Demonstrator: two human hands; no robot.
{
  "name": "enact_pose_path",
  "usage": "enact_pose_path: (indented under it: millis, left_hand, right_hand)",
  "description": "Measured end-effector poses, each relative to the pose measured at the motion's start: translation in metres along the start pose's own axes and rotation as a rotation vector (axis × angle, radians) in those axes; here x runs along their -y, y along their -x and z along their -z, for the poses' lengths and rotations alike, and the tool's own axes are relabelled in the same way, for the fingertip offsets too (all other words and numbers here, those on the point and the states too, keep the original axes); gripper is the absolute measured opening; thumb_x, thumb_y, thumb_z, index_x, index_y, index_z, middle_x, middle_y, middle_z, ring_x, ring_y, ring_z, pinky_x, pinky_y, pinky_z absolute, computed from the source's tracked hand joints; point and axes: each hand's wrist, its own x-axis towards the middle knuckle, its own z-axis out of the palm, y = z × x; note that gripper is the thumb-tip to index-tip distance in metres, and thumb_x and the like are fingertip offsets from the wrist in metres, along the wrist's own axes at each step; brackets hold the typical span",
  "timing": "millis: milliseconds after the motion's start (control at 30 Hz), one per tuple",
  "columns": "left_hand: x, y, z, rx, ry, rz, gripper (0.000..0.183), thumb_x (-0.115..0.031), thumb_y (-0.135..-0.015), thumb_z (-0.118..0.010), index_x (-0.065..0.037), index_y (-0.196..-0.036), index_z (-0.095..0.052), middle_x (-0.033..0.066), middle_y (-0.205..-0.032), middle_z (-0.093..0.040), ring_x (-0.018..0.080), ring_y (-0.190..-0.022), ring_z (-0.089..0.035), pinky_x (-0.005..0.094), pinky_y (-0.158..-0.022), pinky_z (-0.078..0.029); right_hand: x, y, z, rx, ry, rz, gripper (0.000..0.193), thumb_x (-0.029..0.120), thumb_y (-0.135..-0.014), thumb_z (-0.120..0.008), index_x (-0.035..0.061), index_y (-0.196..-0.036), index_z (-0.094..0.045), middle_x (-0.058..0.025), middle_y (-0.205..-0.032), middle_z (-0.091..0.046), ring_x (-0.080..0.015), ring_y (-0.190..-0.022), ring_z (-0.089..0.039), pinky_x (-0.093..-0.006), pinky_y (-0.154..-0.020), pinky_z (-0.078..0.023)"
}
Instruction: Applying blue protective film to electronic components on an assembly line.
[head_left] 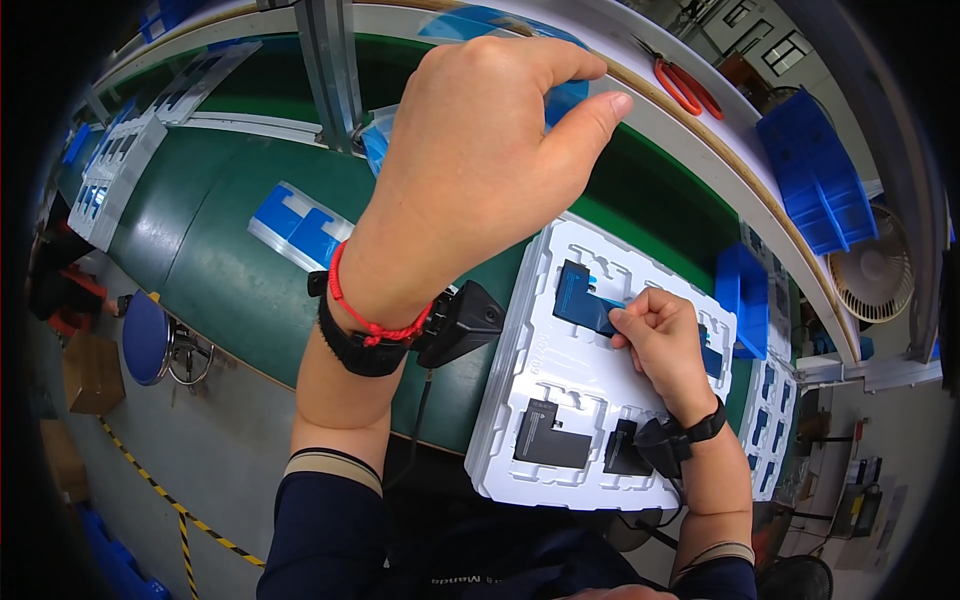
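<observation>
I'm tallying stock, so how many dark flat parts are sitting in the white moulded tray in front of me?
3 show in the white moulded plastic tray: one blue-filmed part pinched by the right hand, and two black ones along the near edge. The hands may hide others.

Left hand (480, 150) raised, pinching blue film (566, 98). Right hand (660, 335) pinches blue-covered dark part (583, 298) over white moulded tray (560, 385) on green conveyor belt (230, 250).

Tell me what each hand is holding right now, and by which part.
Left hand pinches a blue film piece by its edge. Right hand grips the blue-covered part in the white tray at its right end.
</observation>
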Motion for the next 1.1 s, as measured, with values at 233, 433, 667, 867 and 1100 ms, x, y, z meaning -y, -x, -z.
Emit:
enact_pose_path:
  millis: [233,433,667,867,1100]
  left_hand:
    - [-0.002,0.000,0.002,0.033,-0.024,-0.010,0.022,-0.017,-0.080,-0.071,-0.001,-0.096,-0.070,0.0054,-0.067,-0.065,0.0078,-0.059,-0.056,0.0224,-0.053,-0.042]
    - [0.000,0.000,0.002,0.043,-0.002,0.032,0.023,-0.016,-0.081,-0.070,0.001,-0.097,-0.069,0.0060,-0.069,-0.065,0.0083,-0.060,-0.056,0.0222,-0.053,-0.043]
    - [-0.002,-0.002,-0.002,0.088,-0.024,0.041,0.023,-0.013,-0.082,-0.068,0.002,-0.099,-0.068,0.0079,-0.075,-0.067,0.0082,-0.067,-0.059,0.0226,-0.058,-0.045]
    - [-0.007,0.007,-0.021,0.389,0.348,0.147,0.018,0.000,-0.085,-0.057,0.003,-0.100,-0.067,0.0068,-0.088,-0.068,0.0104,-0.084,-0.062,0.0238,-0.075,-0.048]
    - [-0.041,0.044,-0.061,0.777,0.755,0.267,0.058,0.010,-0.085,-0.047,-0.002,-0.140,-0.034,0.0120,-0.105,-0.063,0.0114,-0.089,-0.060,0.0252,-0.080,-0.047]
  right_hand:
    - [-0.004,0.000,-0.004,-0.055,0.138,0.067,0.012,0.005,-0.080,-0.065,0.0005,-0.071,-0.058,-0.0057,-0.060,-0.063,-0.0045,-0.045,-0.049,-0.0203,-0.042,-0.037]
    - [0.002,0.003,-0.010,-0.145,0.417,0.214,0.030,0.001,-0.072,-0.069,0.0006,-0.098,-0.055,-0.0033,-0.053,-0.057,-0.0102,-0.046,-0.053,-0.0229,-0.048,-0.042]
    - [0.001,0.004,-0.002,-0.170,0.413,0.317,0.046,-0.001,-0.073,-0.067,0.0016,-0.114,-0.046,-0.0015,-0.052,-0.053,-0.0092,-0.047,-0.051,-0.0237,-0.048,-0.040]
    - [0.002,0.015,0.030,-0.246,-0.192,0.474,0.031,0.000,-0.086,-0.060,-0.0005,-0.114,-0.046,-0.0024,-0.072,-0.056,-0.0045,-0.058,-0.052,-0.0172,-0.052,-0.044]
    - [-0.002,0.029,0.040,-0.363,0.084,0.871,0.057,0.006,-0.077,-0.071,0.0013,-0.128,-0.046,-0.0121,-0.121,-0.050,-0.0207,-0.102,-0.054,-0.0288,-0.077,-0.049]
